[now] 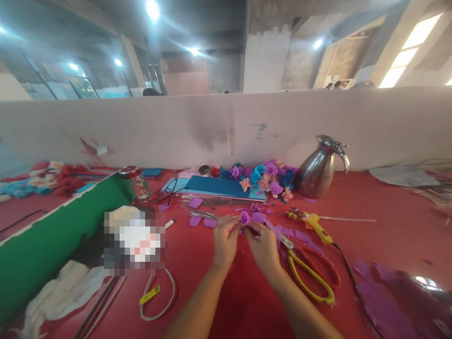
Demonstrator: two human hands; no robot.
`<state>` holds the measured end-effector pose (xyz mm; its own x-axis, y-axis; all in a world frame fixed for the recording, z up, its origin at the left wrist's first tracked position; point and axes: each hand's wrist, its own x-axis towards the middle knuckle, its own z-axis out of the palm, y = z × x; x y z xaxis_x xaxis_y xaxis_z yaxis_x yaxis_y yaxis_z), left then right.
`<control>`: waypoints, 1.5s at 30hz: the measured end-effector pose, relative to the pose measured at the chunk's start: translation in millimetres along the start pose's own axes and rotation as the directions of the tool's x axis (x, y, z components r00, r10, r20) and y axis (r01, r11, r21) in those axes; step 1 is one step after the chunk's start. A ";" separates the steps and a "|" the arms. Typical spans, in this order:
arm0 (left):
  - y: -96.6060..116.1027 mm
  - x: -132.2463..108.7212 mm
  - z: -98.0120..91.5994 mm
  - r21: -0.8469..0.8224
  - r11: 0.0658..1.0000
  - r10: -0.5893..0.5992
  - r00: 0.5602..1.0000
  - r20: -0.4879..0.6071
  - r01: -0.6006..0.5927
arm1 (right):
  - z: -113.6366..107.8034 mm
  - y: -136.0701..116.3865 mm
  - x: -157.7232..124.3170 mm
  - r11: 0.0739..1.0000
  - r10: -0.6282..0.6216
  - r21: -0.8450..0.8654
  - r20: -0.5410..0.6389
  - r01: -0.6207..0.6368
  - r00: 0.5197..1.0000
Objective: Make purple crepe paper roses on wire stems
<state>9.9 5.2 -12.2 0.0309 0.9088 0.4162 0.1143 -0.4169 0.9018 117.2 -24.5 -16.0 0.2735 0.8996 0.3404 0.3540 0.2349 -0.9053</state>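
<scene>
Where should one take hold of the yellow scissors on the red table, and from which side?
Grip the scissors by the yellow loop handles, which lie toward the person, reaching in from the near right side. The blades point away toward the purple flower held by the left hand and right hand, so the handle end is probably safer.

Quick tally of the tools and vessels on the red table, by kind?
Yellow-handled scissors: 1
Yellow glue gun: 1
Steel jug: 1
Glass jar with red lid: 1
Total: 4
Both hands hold one purple foam flower.
</scene>
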 end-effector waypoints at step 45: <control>7.2 17.7 -22.1 -0.263 0.915 -0.221 0.926 0.305 0.305 | -1.2 -2.3 9.4 0.956 -0.002 0.285 0.247 -0.071 0.969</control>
<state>-10.7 17.9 4.3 0.3063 0.9399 0.1507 -0.1474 -0.1096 0.9830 120.0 -17.1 -10.4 0.0433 0.9622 0.2688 0.0642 0.2658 -0.9619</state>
